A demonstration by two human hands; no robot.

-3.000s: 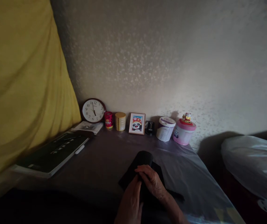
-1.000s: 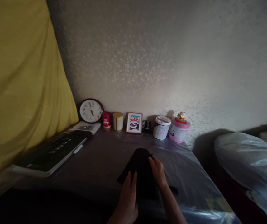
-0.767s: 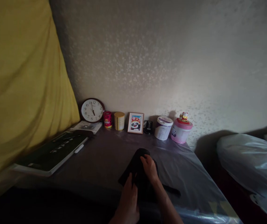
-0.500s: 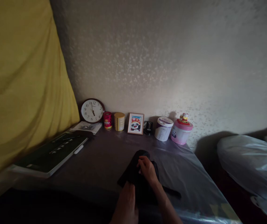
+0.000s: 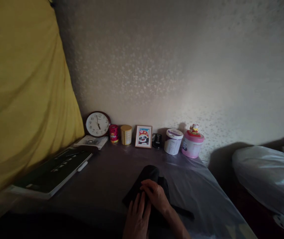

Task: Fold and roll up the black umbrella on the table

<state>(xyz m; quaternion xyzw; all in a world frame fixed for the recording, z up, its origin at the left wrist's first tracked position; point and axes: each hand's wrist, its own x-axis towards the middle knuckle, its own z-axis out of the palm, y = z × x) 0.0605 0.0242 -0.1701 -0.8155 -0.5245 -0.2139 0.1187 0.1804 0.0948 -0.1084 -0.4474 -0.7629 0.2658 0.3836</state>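
A black, soft-looking item lies folded on the table in front of me. It seems to be fabric, but its exact kind is too dark to make out. A narrow black strap-like piece sticks out from it to the right. My left hand rests on the item with its fingers stretched and slightly apart. Just above those fingertips, my right hand has its fingers bent together against the item, seemingly gripping it. Any detail beneath the fingers is hidden.
Along the wall stand a clock, a red can, a yellow-lidded can, a panda picture frame, a small black object, a white tub and a pink tub. A dark green book lies left.
My left hand's fingers have come forward and spread flat over the black item. My right hand has shifted slightly down and left, closer to the left fingertips. The camera view has tilted slightly.
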